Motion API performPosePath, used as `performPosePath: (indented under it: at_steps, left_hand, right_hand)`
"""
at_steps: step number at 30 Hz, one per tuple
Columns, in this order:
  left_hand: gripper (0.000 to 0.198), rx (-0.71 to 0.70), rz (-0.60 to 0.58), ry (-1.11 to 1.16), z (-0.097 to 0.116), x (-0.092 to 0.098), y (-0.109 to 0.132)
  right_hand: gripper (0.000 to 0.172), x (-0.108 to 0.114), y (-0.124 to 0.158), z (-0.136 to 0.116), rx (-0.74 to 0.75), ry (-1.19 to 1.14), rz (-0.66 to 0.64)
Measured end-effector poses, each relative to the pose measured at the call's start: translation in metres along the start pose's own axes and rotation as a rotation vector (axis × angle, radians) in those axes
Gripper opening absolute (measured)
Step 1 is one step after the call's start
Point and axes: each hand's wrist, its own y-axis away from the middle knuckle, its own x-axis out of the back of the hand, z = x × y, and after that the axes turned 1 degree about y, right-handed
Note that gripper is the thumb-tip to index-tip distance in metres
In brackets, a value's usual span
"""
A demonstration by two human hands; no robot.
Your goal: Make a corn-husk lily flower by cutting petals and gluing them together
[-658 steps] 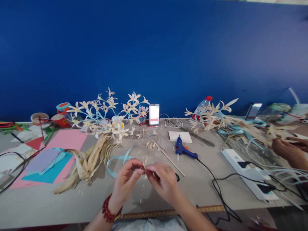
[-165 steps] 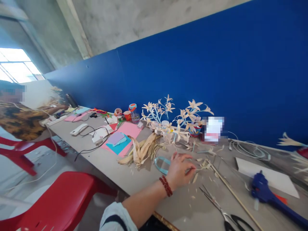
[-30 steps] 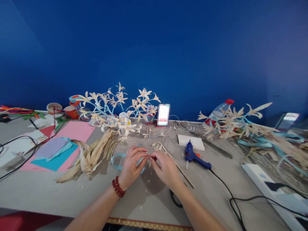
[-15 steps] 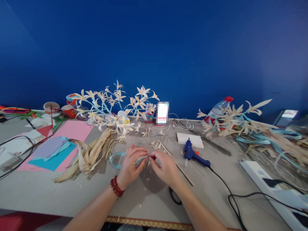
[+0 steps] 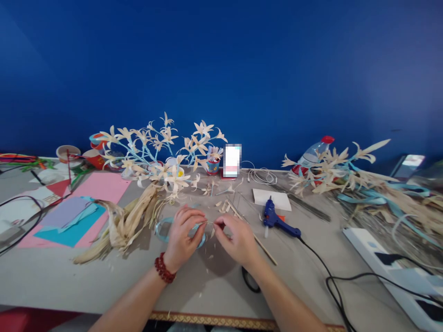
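My left hand (image 5: 185,235), with a red bead bracelet on its wrist, is closed in a pinch over the middle of the table. Facing it, my right hand (image 5: 235,240) also pinches with thumb and forefinger. A thin pale strand (image 5: 210,223) spans the small gap between the fingertips; its ends are hidden in the fingers. Behind the left hand lies a loop of light blue tape (image 5: 162,230), partly covered by it. Small pale scraps are scattered below the fingers. A black-handled tool (image 5: 249,282) shows partly under my right forearm.
Dried corn husks (image 5: 126,226) and coloured paper sheets (image 5: 74,221) lie left. Pale husk flowers (image 5: 166,138) stand at the back. On the right are a blue glue gun (image 5: 277,221), its black cord, a white power strip (image 5: 370,258) and a thin stick (image 5: 265,249).
My hands have drawn slightly apart, the left one moving left, so more of the pale strand shows between them. The whole view has shifted a little.
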Motion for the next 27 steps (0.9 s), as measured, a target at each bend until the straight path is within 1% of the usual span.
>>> performPosePath:
  at_steps: [4, 10, 13, 17, 22, 27]
  left_hand:
    - [0.016, -0.02, 0.009, -0.041, 0.003, 0.001, 0.002]
    - [0.016, -0.014, 0.0, -0.012, 0.005, 0.002, 0.003]
    - [0.014, 0.013, -0.012, 0.039, 0.005, -0.001, 0.003]
    - [0.011, 0.063, -0.026, 0.159, 0.008, -0.004, 0.004]
    - [0.011, 0.071, -0.028, 0.189, 0.009, -0.005, 0.005]
    - [0.012, 0.097, 0.003, 0.175, 0.007, -0.005, 0.005]
  right_hand:
    - [0.011, 0.0, 0.001, 0.001, 0.012, -0.051, 0.051]
    - [0.012, 0.0, 0.0, 0.0, 0.043, -0.075, 0.105]
    - [0.012, -0.002, 0.0, -0.001, 0.061, -0.094, 0.122]
    - [0.01, -0.007, 0.002, 0.0, 0.036, -0.118, 0.104]
    - [0.009, -0.011, 0.004, 0.001, 0.065, -0.062, 0.1]
    - [0.012, -0.013, 0.005, -0.001, 0.108, 0.049, 0.099]
